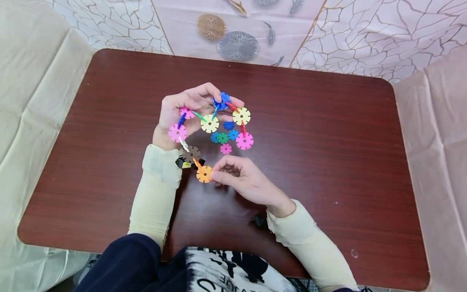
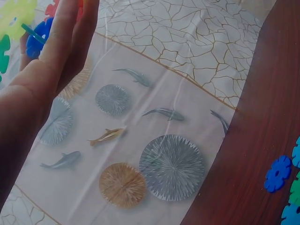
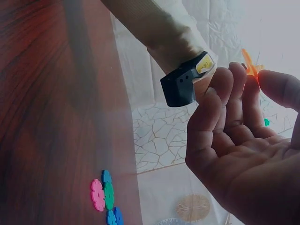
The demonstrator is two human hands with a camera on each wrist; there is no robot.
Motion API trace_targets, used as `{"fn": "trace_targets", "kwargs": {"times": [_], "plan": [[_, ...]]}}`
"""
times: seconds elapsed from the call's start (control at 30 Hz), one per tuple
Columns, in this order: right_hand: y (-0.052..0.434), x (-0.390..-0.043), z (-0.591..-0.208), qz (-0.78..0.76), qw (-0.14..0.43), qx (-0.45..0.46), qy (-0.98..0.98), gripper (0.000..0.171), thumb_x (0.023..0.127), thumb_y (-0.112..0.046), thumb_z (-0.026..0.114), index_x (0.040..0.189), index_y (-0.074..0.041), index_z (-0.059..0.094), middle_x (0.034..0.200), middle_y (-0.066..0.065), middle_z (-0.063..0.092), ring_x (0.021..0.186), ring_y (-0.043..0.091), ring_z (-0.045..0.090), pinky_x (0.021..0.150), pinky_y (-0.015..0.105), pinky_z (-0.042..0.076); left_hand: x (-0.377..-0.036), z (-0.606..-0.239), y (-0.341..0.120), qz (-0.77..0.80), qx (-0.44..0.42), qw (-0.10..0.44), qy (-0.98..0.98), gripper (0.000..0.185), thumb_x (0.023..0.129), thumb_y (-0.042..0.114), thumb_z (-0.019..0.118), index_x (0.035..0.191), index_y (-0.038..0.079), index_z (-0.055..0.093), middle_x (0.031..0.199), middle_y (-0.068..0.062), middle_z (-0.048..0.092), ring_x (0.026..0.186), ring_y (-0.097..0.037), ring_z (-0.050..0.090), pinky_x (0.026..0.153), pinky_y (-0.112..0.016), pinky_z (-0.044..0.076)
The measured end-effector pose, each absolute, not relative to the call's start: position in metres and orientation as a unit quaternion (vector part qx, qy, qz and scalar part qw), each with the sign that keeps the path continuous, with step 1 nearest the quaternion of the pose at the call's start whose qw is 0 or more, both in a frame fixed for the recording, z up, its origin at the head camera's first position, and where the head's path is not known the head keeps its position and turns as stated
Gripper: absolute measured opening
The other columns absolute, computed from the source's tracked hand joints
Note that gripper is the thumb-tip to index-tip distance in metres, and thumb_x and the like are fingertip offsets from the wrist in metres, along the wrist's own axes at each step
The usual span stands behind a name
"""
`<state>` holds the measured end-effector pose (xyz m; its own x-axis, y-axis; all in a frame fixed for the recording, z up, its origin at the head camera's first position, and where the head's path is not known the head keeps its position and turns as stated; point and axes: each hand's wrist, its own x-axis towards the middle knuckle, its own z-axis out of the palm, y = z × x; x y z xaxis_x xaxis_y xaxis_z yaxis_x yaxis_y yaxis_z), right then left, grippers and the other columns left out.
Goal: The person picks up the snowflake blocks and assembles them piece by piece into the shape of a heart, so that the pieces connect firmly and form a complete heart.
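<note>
- Nearest the camera, a patterned black-and-white cloth (image 1: 233, 271) lies at the person's lap, with the two pale yellow sleeves (image 1: 155, 194) reaching forward over the dark red-brown surface (image 1: 328, 162).
- The right hand (image 1: 242, 180) comes next, its thumb and forefinger pinching the orange disc (image 1: 204, 174) at the near end of the chain (image 1: 209, 123). The other fingers (image 3: 220, 122) curl loosely toward the palm in the right wrist view. The pinch seems meant to steady the loose tail of the chain so it does not swing.
- From the orange disc the chain of notched plastic discs runs up through a brown disc (image 1: 191, 154) and a pink disc (image 1: 177, 132), each slotted edge-on into the next, and is held off the surface.
- A black wrist camera (image 1: 181, 163) sits on the left wrist, just beside the brown disc.
- The left hand (image 1: 182, 111) holds the far part of the chain, its fingers (image 1: 204, 91) curled over the top onto a blue disc (image 1: 221, 100) and the thumb below. That grip appears to carry the weight of the whole loop.
- A yellow disc (image 1: 241, 116) and another pink disc (image 1: 244, 140) hang on the right side of the loop.
- Under the loop, loose discs (image 1: 223, 137) in blue, green and pink lie flat on the surface, close together and within easy reach.
- Beyond the far edge lies a pale cloth (image 1: 237, 40) printed with fish and round fans.
</note>
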<state>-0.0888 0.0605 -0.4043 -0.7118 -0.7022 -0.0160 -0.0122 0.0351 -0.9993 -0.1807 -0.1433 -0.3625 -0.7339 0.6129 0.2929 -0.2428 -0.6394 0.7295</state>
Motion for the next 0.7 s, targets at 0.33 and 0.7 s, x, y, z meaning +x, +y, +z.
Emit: {"fn": "trace_targets", "kwargs": {"times": [0.33,0.7], "plan": [[0.087,-0.127,-0.404,-0.534,0.235,-0.218,0.783,0.018,0.096,-0.026,0.063,0.106,-0.011,0.066,0.092,0.011,0.067,0.074,0.03,0.064,0.071,0.044,0.054,-0.185,-0.359,-0.15,0.879,0.251,0.202,0.352,0.043,0.081,0.0,0.015,0.1,-0.011,0.052,0.123,-0.045,0.047,0.121,-0.055,0.043,0.106,-0.057,0.034],[0.067,-0.182,-0.451,-0.283,0.127,-0.153,0.938,0.042,0.087,-0.035,0.072,0.114,-0.008,0.055,0.101,0.008,0.059,0.094,0.026,0.057,0.079,0.046,0.051,-0.183,-0.364,-0.148,0.891,0.228,0.197,0.339,0.041,0.082,0.0,0.014,0.096,-0.01,0.051,0.121,-0.046,0.049,0.119,-0.053,0.049,0.1,-0.053,0.043]]}}
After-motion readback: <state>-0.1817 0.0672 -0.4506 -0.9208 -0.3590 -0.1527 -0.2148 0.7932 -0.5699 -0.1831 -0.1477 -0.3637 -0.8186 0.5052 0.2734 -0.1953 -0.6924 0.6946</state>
